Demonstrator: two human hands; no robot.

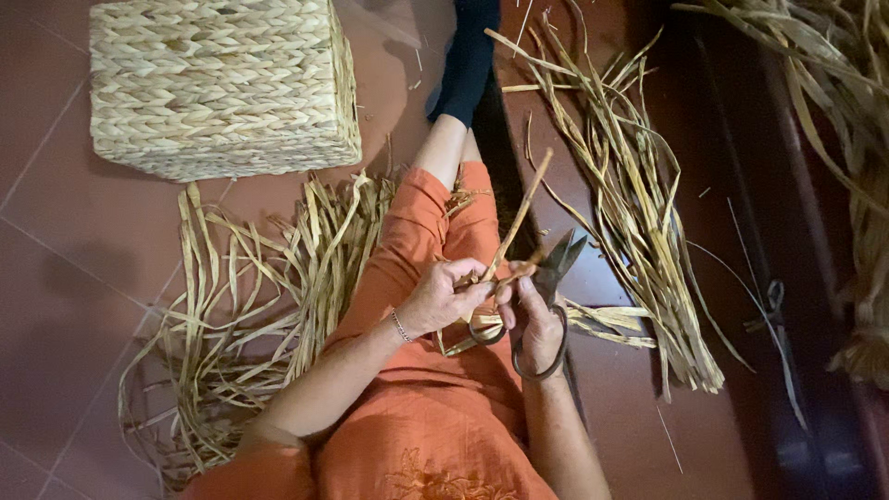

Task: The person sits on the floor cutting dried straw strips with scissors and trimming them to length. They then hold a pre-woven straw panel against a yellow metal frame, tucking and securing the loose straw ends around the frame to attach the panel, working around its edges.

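Your left hand [440, 301] is pinching a dry, tan reed strip [515, 222] that sticks up at a slant over your lap, stiff and flat like a ribbon. Your right hand [537, 319] is wrapped through the loops of one pair of dark scissors [554, 273], blades parted beside the strip. One woven basket [222, 83] sits upper left, and two loose strip piles [639, 231] flank your legs.

Home craft workspace, probably a basket-weaving spot on a house floor. Reddish-brown tiled floor [65, 278]; person seated directly on it. Loose dried reed strips [241, 306] heaped left, a second reed pile [639, 231] right. Finished woven basket [222, 83] stands nearby.
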